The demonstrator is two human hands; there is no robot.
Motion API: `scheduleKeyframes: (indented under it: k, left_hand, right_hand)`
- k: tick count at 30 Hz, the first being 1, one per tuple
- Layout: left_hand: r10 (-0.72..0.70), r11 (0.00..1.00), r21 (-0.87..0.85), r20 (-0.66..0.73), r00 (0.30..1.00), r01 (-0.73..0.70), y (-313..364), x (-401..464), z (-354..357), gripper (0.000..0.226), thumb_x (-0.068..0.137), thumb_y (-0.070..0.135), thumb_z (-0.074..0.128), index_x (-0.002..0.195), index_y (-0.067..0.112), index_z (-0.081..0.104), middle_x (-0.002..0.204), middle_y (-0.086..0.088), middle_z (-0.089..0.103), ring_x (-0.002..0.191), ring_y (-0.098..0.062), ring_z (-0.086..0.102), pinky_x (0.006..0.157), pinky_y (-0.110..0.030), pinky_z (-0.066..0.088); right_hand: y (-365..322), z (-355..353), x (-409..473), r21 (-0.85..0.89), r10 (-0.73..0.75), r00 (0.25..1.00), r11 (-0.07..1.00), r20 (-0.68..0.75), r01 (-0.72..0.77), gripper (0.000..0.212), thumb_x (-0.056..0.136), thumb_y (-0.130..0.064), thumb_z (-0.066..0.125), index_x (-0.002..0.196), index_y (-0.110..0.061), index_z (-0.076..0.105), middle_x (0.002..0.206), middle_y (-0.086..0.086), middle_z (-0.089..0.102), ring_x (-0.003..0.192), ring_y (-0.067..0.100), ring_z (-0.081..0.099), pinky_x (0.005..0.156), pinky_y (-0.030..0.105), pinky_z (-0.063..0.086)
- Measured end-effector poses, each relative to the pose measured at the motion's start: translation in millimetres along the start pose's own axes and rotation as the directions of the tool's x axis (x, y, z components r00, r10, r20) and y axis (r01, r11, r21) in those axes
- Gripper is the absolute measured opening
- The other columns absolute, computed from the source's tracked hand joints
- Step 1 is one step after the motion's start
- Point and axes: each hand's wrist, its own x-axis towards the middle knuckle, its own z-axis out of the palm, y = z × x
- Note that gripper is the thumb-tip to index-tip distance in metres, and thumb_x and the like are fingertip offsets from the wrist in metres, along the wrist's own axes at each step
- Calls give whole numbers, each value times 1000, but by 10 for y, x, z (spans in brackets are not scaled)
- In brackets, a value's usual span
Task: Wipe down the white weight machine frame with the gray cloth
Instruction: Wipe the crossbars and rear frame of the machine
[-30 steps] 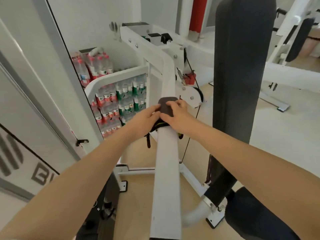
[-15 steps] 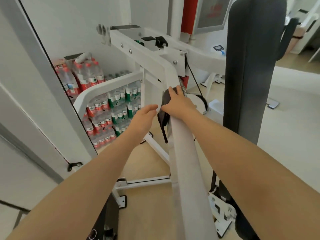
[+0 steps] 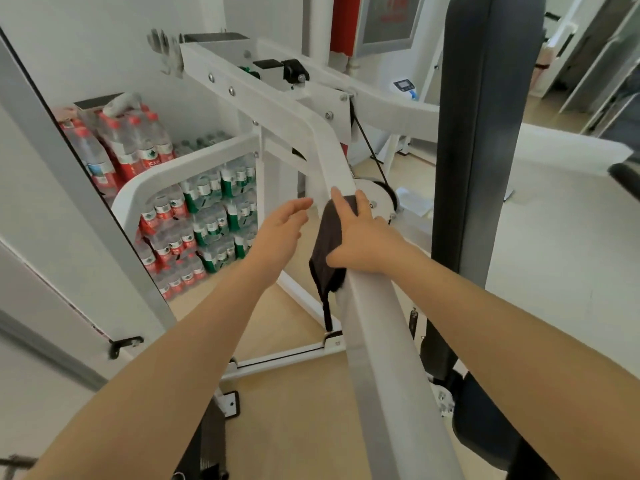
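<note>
A white weight machine frame (image 3: 384, 344) slopes up from the bottom centre toward a bolted joint at the top. The gray cloth (image 3: 327, 244) is draped over the sloping bar, with a strap hanging down its left side. My right hand (image 3: 363, 237) presses the cloth flat against the bar, fingers straight and spread. Just left of the bar, my left hand (image 3: 282, 226) hovers free of both bar and cloth, fingers relaxed and holding nothing.
A tall dark back pad (image 3: 485, 140) stands right of the bar, with a dark seat (image 3: 485, 431) below it. Stacked packs of water bottles (image 3: 194, 220) fill the left corner behind a curved white rail (image 3: 166, 171). Beige floor (image 3: 298, 410) lies beneath.
My right hand has slid the cloth up the sloping bar. My left hand has let go of the cloth and moved off to the left. The view has shifted.
</note>
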Motion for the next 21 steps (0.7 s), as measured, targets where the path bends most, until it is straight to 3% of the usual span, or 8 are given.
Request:
scheduleKeyframes:
  k: [3, 5, 10, 13, 15, 17, 19, 21]
  left_hand:
    - [72, 997, 29, 63, 995, -74, 105, 10, 39, 30, 98, 18, 35, 118, 31, 55, 110, 15, 56, 100, 5, 52, 84, -15, 41]
    - [103, 994, 39, 90, 991, -107, 169, 10, 49, 31, 99, 19, 34, 121, 30, 52, 116, 13, 54, 106, 3, 50, 90, -17, 40]
    - [136, 971, 167, 212, 968, -173, 187, 11, 65, 35, 101, 26, 31, 132, 27, 47, 137, 13, 42, 126, -2, 34, 106, -23, 25]
    - [132, 949, 234, 307, 942, -210, 188, 15, 129, 36, 99, 33, 33, 130, 28, 51, 144, 16, 34, 124, 5, 28, 102, -17, 18]
    - [115, 947, 253, 312, 943, -200, 189, 21, 151, 38, 97, 35, 36, 131, 27, 51, 145, 17, 33, 127, 3, 27, 101, -15, 16]
    - [116, 937, 279, 320, 940, -210, 177, 23, 141, 40, 97, 37, 35, 134, 27, 47, 146, 16, 32, 133, -2, 26, 102, -16, 15]
    - [131, 924, 300, 335, 933, -237, 163, 24, 120, 42, 98, 37, 33, 137, 27, 43, 148, 15, 30, 133, 0, 24, 101, -13, 14]
    - [141, 915, 311, 345, 928, -255, 151, 17, 120, 41, 99, 36, 31, 138, 28, 42, 149, 15, 28, 130, 4, 22, 98, -8, 11]
  right_hand:
    - [-30, -84, 140, 86, 31, 999, 996, -40, -27, 98, 81, -32, 59, 147, -27, -14, 155, 7, -17, 134, 41, 24, 103, 44, 35]
    - [-47, -99, 92, 62, 3, 999, 998, -36, 0, 94, 84, -34, 57, 148, -23, -11, 155, 7, -18, 137, 42, 16, 106, 45, 29]
    - [60, 143, -593, 54, -86, 990, 995, 108, 81, 104, 78, -57, 59, 145, -34, -16, 151, -1, -28, 139, 42, 2, 111, 50, 22]
    - [85, 123, -855, 167, -30, 998, 986, 47, 22, 90, 75, -75, 42, 146, -37, 1, 155, -8, -9, 138, 32, 19, 107, 57, 26]
    - [74, 26, -768, 257, 145, 983, 960, -110, -112, 83, 79, -72, 41, 143, -23, 19, 147, 3, 27, 125, 28, 41, 101, 52, 35]
    - [-6, -14, -628, 233, 259, 955, 947, -145, -221, 74, 81, -65, 50, 131, -12, 36, 118, 6, 52, 108, 26, 54, 88, 42, 46]
    - [-89, 67, -500, 235, 308, 945, 932, -112, -276, 63, 78, -57, 59, 118, -9, 45, 94, 2, 53, 90, 22, 57, 66, 30, 44]
    - [-136, 124, -450, 308, 362, 923, 899, -128, -310, 59, 77, -49, 63, 115, -8, 44, 88, 0, 52, 75, 19, 51, 50, 26, 32]
